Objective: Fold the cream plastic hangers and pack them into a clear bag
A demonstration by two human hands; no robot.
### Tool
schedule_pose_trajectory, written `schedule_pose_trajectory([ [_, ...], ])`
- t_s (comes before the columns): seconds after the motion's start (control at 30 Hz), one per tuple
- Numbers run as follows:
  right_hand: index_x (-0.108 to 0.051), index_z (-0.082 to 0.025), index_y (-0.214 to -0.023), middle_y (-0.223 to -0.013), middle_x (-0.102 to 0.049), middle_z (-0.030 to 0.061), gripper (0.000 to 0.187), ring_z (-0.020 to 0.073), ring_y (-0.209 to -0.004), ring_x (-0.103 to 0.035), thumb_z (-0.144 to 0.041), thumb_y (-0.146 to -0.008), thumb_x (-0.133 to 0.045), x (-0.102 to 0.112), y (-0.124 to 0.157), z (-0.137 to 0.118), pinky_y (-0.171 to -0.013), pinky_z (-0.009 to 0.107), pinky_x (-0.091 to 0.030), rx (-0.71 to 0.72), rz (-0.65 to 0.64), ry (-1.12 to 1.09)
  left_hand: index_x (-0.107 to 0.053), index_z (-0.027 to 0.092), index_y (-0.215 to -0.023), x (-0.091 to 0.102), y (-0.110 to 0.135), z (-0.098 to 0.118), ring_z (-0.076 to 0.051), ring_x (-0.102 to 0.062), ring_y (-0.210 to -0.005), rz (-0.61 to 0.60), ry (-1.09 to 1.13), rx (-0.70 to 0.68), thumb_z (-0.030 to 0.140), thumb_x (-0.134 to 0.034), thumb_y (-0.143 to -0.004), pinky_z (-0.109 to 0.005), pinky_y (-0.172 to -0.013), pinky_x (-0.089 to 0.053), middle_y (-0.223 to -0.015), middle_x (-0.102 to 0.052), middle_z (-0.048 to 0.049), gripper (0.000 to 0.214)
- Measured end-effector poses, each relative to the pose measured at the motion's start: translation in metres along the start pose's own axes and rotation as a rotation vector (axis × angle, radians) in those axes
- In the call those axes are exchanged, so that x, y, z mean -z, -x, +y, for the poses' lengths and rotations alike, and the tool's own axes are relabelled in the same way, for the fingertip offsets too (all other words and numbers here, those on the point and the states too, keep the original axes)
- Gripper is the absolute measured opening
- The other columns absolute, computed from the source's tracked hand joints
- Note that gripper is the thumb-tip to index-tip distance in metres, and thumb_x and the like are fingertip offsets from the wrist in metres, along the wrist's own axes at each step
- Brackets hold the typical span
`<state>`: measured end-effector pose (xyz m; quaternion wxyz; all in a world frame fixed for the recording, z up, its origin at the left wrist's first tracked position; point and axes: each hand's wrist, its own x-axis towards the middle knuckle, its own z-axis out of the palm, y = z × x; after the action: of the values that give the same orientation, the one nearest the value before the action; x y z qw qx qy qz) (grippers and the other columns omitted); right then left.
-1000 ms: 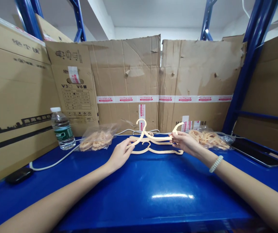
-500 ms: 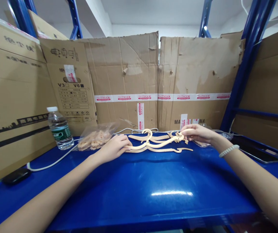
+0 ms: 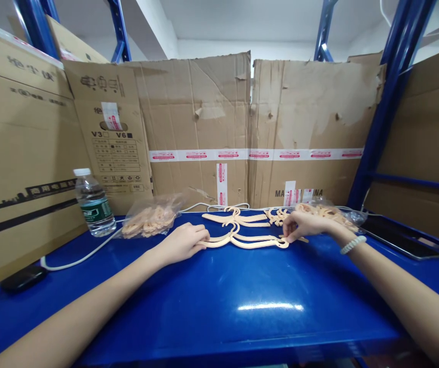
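A cream-coloured clothes hanger (image 3: pixel 254 245) lies low over the blue surface, its hook pointing away from me. Its left end is pinched between the fingers of my left hand (image 3: pixel 184 243), which hide the tip. At the other end, my right hand (image 3: pixel 302 225) closes thumb and fingers on the notched tip. More cream hangers (image 3: pixel 214 219) lie just behind, their hooks close to the front one's hook. A small heap of cream curved pieces (image 3: pixel 276 216) sits beyond my right fingertips, partly covered by that hand.
Clear bags of beige pieces, one at left (image 3: pixel 148 222) and one at right (image 3: pixel 332 212), rest near the back. A water bottle (image 3: pixel 95 207), a black device (image 3: pixel 24 277), a white cable (image 3: pixel 85 260) and a phone-like slab (image 3: pixel 399 237) lie around. Cardboard panels (image 3: pixel 200 122) wall the back.
My right hand has come down and toward me, lowering the hanger's right side. The front hanger now lies flatter and nearer. My left hand has shifted slightly toward me.
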<state>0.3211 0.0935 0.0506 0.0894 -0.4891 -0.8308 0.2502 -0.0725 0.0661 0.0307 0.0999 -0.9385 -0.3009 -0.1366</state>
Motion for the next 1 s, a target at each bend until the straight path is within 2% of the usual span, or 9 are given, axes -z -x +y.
schedule_pose_trajectory([
  [0.17, -0.072, -0.017, -0.067, -0.061, -0.068, 0.0035, 0.027, 0.0183, -0.059, -0.061, -0.041, -0.057, -0.077, -0.001, 0.002, -0.005, -0.055, 0.026, -0.044, -0.006, 0.081, 0.110, -0.058, 0.021, -0.092, 0.001, 0.000, 0.003, -0.020, -0.060, -0.080, 0.013, 0.016, 0.016, 0.019, -0.053, -0.088, -0.033, -0.074, -0.039, -0.090, -0.066, -0.0025, 0.007],
  [0.27, -0.072, -0.017, -0.078, -0.073, -0.071, 0.0063, 0.023, 0.0205, -0.068, -0.063, -0.037, -0.067, -0.069, -0.007, 0.002, -0.016, -0.060, 0.028, -0.045, 0.014, 0.196, 0.175, -0.060, 0.021, -0.096, 0.001, 0.001, 0.003, -0.022, -0.060, -0.085, 0.016, 0.032, 0.035, 0.022, -0.054, -0.087, -0.032, -0.074, -0.042, -0.096, -0.066, -0.0042, 0.011],
  [0.37, -0.072, -0.017, -0.093, -0.090, -0.071, 0.0085, 0.031, 0.0222, -0.080, -0.062, -0.039, -0.072, -0.067, -0.020, -0.001, -0.032, -0.069, 0.030, -0.046, 0.071, 0.264, 0.221, -0.060, 0.020, -0.107, -0.002, 0.003, 0.000, -0.024, -0.060, -0.092, 0.010, 0.050, 0.054, 0.026, -0.054, -0.089, -0.033, -0.077, -0.044, -0.103, -0.064, -0.0077, 0.020],
  [0.47, -0.072, -0.017, -0.095, -0.094, -0.071, 0.0089, 0.037, 0.0226, -0.082, -0.062, -0.042, -0.069, -0.071, -0.033, -0.005, -0.043, -0.072, 0.030, -0.045, 0.119, 0.227, 0.247, -0.061, 0.019, -0.111, -0.005, 0.004, -0.001, -0.025, -0.058, -0.095, 0.016, 0.064, 0.065, 0.029, -0.049, -0.092, -0.035, -0.080, -0.045, -0.104, -0.062, -0.0095, 0.025],
  [0.53, -0.073, -0.016, -0.090, -0.089, -0.071, 0.0083, 0.031, 0.0217, -0.079, -0.062, -0.040, -0.070, -0.071, -0.037, -0.007, -0.045, -0.068, 0.029, -0.045, 0.124, 0.187, 0.250, -0.062, 0.020, -0.110, -0.009, 0.004, -0.001, -0.024, -0.058, -0.094, 0.025, 0.078, 0.065, 0.029, -0.045, -0.095, -0.034, -0.081, -0.045, -0.102, -0.062, -0.0087, 0.024],
  [0.7, -0.072, -0.017, -0.082, -0.078, -0.071, 0.0057, 0.019, 0.0187, -0.071, -0.063, -0.032, -0.072, -0.067, -0.033, -0.006, -0.038, -0.062, 0.026, -0.046, 0.122, 0.118, 0.221, -0.061, 0.021, -0.108, -0.018, 0.001, 0.001, -0.021, -0.059, -0.094, 0.036, 0.100, 0.049, 0.026, -0.041, -0.097, -0.033, -0.084, -0.046, -0.100, -0.063, -0.0059, 0.023],
  [0.83, -0.072, -0.017, -0.083, -0.077, -0.071, 0.0047, 0.018, 0.0176, -0.071, -0.063, -0.032, -0.072, -0.068, -0.030, -0.006, -0.033, -0.062, 0.025, -0.046, 0.129, 0.089, 0.208, -0.062, 0.020, -0.106, -0.010, -0.005, 0.007, -0.022, -0.060, -0.092, 0.062, 0.076, 0.057, 0.025, -0.043, -0.095, -0.035, -0.081, -0.048, -0.101, -0.065, -0.0073, 0.022],
  [0.93, -0.071, -0.016, -0.083, -0.077, -0.071, 0.0052, 0.018, 0.0176, -0.071, -0.063, -0.030, -0.073, -0.067, -0.031, -0.007, -0.034, -0.062, 0.025, -0.046, 0.133, 0.089, 0.203, -0.064, 0.020, -0.104, 0.007, 0.000, 0.029, -0.025, -0.060, -0.093, 0.153, 0.043, 0.043, 0.026, -0.043, -0.094, -0.040, -0.080, -0.048, -0.100, -0.066, -0.0096, 0.025],
  [1.0, -0.071, -0.016, -0.083, -0.077, -0.070, 0.0053, 0.017, 0.0174, -0.071, -0.062, -0.028, -0.073, -0.066, -0.031, -0.007, -0.035, -0.062, 0.025, -0.046, 0.135, 0.089, 0.198, -0.067, 0.025, -0.102, 0.016, 0.014, 0.053, -0.022, -0.061, -0.076, 0.375, 0.087, 0.031, 0.030, -0.047, -0.093, -0.040, -0.074, -0.050, -0.082, -0.067, -0.0056, 0.022],
])
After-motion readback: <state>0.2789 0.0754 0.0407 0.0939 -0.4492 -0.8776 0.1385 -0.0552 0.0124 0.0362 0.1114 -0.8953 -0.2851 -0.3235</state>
